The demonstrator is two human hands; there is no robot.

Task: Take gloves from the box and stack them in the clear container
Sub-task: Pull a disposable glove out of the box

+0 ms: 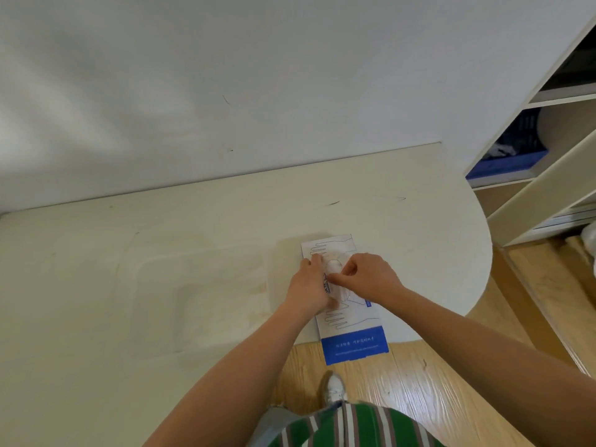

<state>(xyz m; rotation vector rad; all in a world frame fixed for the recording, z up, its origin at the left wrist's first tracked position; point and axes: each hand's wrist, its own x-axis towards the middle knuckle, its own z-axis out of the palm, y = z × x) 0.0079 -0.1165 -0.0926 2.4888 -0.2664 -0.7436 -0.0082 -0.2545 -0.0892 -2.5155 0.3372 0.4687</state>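
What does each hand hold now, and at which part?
The right hand pinches a clear glove at the opening of the glove box; which part of it cannot be told. The left hand holds nothing, only presses on the box.

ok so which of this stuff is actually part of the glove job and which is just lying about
Part of the job:
glove box
glove at its opening
clear container
left hand pressing the box
right hand pinching the glove

Just lying about:
shelf unit
blue crate on it
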